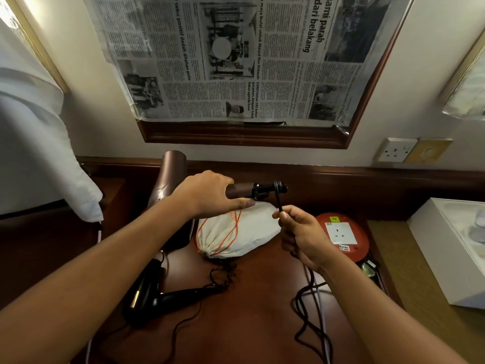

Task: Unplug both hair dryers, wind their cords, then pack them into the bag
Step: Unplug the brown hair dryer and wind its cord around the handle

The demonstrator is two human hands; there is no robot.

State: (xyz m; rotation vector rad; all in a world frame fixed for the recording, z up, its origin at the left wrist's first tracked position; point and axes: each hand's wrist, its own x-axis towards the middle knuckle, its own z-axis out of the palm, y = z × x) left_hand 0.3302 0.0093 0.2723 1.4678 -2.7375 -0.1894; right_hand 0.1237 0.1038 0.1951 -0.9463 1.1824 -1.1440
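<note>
Item: brown hair dryer (170, 177), held above the dark wooden desk (257, 298), barrel pointing away toward the wall, handle lying level to the right. Left hand (207, 193): wrapped round the handle, thumb beneath, holding the dryer steady. Right hand (301, 232): closed on the black cord (278, 199), pinching it just below the strain relief at the handle's end; the remaining length drops from the palm and trails in loose bends across the desk toward the near edge. Item: black hair dryer (157, 298), lying on the desk at lower left, its coiled cord bunched beside it, not yet wound. Item: white drawstring bag (244, 229) with orange cords, lying on the desk under the raised handle, mouth gathered toward the viewer. Item: red extension reel (343, 232) with a socket face, just right of the bag; no plug shows in that socket. Also present: wall socket (396, 151), white box (451, 248) at right, newspaper (236, 56) taped over a framed mirror. Step in hand, by judgement: winding the brown dryer's cord. Handling note: keep the left grip still, lead the cord in even loops with light tension, leave slack at the strain relief so it does not kink, and draw the trailing length up gradually so it does not snag the reel.
</note>
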